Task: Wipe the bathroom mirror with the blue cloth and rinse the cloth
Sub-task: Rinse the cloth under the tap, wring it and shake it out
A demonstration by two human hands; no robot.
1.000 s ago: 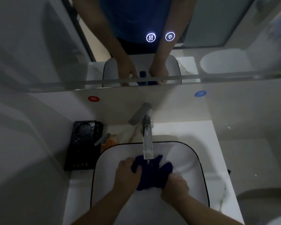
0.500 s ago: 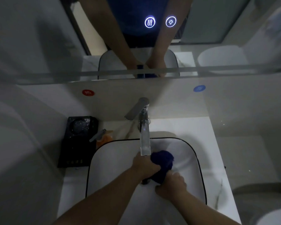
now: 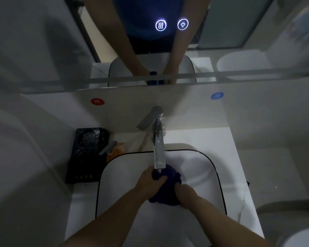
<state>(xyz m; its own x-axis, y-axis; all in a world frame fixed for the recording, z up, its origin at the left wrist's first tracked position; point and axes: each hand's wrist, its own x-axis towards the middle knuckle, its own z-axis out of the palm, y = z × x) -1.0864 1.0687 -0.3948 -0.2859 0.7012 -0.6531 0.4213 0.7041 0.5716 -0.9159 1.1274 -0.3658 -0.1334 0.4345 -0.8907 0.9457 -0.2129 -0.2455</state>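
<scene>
A dark blue cloth point(image 3: 169, 186) is bunched up inside the white sink point(image 3: 203, 168), right under the spout of the chrome tap point(image 3: 158, 148). My left hand point(image 3: 150, 182) grips the cloth's upper left part just below the spout. My right hand point(image 3: 185, 193) squeezes its lower right part. Both hands press the wad together. The mirror point(image 3: 43, 41) spans the top of the view and reflects both arms and the sink.
A black tray point(image 3: 86, 157) with a dish sits left of the sink, with an orange pump bottle point(image 3: 114, 150) beside it. Two lit touch icons point(image 3: 171, 24) glow on the mirror. Red point(image 3: 97, 101) and blue point(image 3: 217, 95) stickers mark the wall. A toilet point(image 3: 292, 220) stands right.
The cloth was spread out between my hands a second ago. It is now wadded into a ball under the spout, with my hands closer together around it.
</scene>
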